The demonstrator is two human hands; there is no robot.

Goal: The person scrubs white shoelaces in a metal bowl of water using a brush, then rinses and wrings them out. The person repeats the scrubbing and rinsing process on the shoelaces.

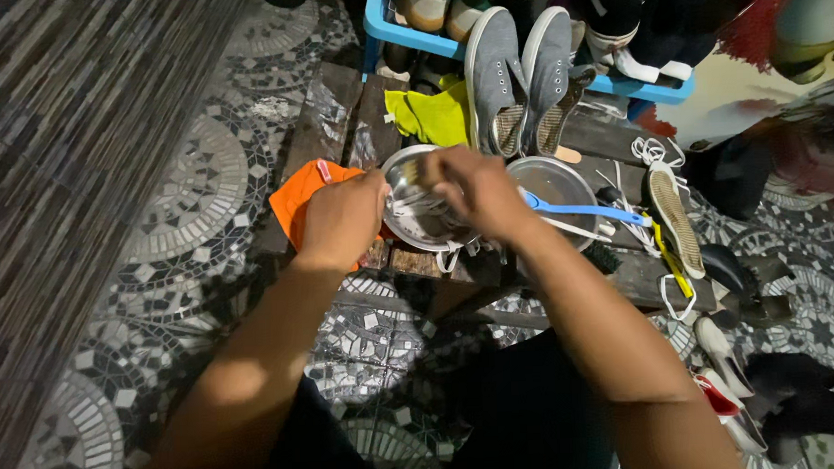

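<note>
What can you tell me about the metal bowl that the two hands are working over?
The metal bowl is round, shiny and silver, probably steel. It sits on a dark wooden bench, tilted slightly toward the person. White shoelaces lie inside it and hang over its near rim. The left hand grips its left edge; the right hand covers its right side and seems to hold a small brush above it. An orange cloth lies at its left, and a second metal bowl at its right.

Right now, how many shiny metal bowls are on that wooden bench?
2. One metal bowl sits under both hands, with white laces inside. The second bowl is just to its right, beside the blue-handled brush. Others may be hidden.
</note>
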